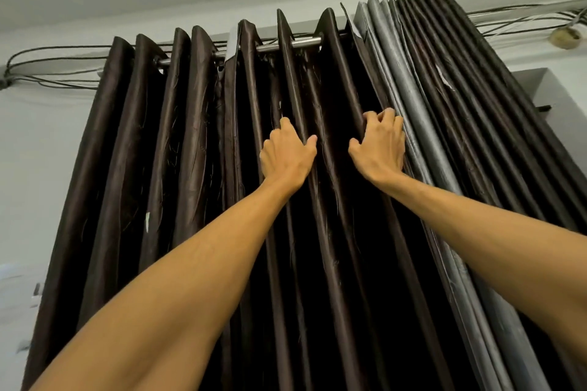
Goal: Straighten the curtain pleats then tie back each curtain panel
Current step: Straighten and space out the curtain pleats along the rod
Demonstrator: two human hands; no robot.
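Observation:
A dark brown satin curtain panel (pixel 152 149) hangs in deep pleats from a metal rod (pixel 301 42). Right of it, a second panel (pixel 444 111) is bunched tight, showing grey lining and dark folds. Both my arms reach up. My left hand (pixel 287 157) grips one raised pleat of the brown panel, thumb on its right side, fingers wrapped behind. My right hand (pixel 379 144) clutches the rightmost pleat edge where the brown panel meets the grey lining, fingers curled into the fabric.
Bundled cables (pixel 54 55) run along the white wall behind the rod on both sides. A round fitting (pixel 565 36) sits on the wall at the upper right. A recessed wall corner (pixel 536 86) shows right of the bunched panel.

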